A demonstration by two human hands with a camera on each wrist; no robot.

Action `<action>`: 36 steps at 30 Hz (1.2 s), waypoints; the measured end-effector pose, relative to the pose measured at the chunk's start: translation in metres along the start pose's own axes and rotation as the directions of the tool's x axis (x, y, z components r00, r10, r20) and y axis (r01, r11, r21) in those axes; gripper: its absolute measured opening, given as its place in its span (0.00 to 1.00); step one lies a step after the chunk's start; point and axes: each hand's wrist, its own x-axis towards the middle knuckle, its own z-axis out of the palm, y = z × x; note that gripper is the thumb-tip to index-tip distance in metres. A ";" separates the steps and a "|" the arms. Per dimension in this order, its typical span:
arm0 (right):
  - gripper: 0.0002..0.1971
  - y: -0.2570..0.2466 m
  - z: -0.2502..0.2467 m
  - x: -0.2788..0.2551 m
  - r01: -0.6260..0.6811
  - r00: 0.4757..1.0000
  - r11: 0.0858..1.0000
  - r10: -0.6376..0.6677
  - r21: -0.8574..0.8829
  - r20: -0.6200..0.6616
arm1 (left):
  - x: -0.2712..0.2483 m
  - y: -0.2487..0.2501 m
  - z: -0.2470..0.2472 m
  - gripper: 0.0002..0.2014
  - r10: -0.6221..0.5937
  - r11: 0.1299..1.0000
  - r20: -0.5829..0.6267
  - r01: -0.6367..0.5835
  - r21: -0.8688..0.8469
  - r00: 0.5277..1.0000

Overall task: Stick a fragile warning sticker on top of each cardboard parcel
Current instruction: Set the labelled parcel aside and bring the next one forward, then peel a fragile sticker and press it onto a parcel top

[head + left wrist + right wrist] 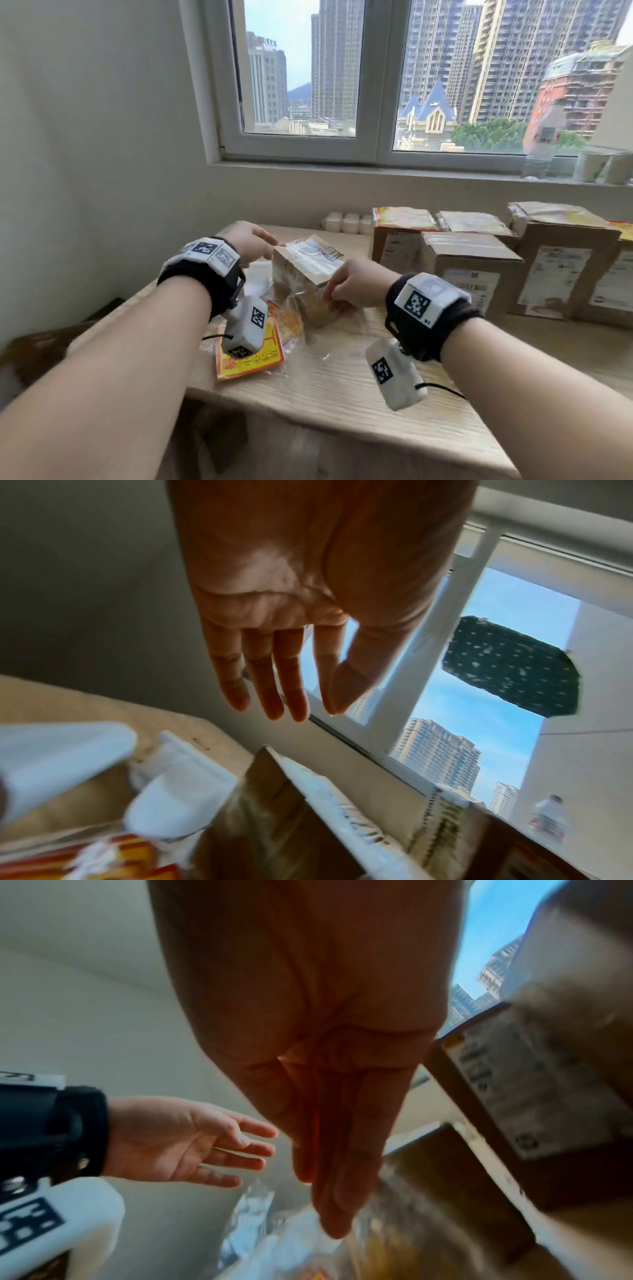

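A small cardboard parcel point(308, 270) with a white shipping label and clear tape on top stands in the middle of the wooden table point(342, 387). My left hand point(251, 241) hovers at its far left corner with straight, spread fingers point(274, 685) and holds nothing. At the parcel's near right side is my right hand point(352, 286), fingers point(339, 1177) straight and together, pointing down; whether they touch the parcel is not clear. A stack of red and yellow fragile stickers point(250, 359) lies in crinkled clear plastic to the parcel's left.
Several taller cardboard parcels point(472, 267) stand in a row at the right, some with red and yellow stickers point(404, 217) on top. Small white bottles point(346, 222) sit by the wall. A window sill point(376, 168) runs behind.
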 end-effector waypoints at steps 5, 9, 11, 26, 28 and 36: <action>0.11 0.003 0.035 0.032 -0.151 0.986 0.988 0.148 0.032 0.073 | -0.005 -0.078 0.005 0.18 -0.177 0.984 0.105 0.173 0.046 0.979; 0.12 -0.003 0.049 0.040 -0.162 0.987 0.980 0.161 0.113 0.016 | -0.006 -0.108 0.021 0.21 -0.252 0.960 0.237 0.212 0.182 0.938; 0.12 -0.004 0.050 0.042 -0.149 0.988 0.982 0.153 0.111 -0.029 | -0.005 -0.109 0.028 0.27 -0.238 0.957 0.234 0.187 0.220 0.943; 0.06 -0.030 0.027 0.027 0.203 0.902 0.965 -0.120 0.163 -0.416 | -0.004 -0.066 -0.004 0.08 -0.068 0.995 0.133 0.077 -0.060 0.989; 0.04 -0.034 0.022 0.025 0.274 0.882 0.954 -0.199 0.122 -0.427 | -0.008 -0.045 -0.018 0.07 -0.016 0.991 0.097 0.028 -0.129 0.995; 0.04 -0.026 -0.005 0.008 0.244 0.910 0.944 -0.144 0.222 -0.389 | -0.032 0.024 -0.017 0.05 0.150 0.900 0.083 -0.102 -0.425 0.985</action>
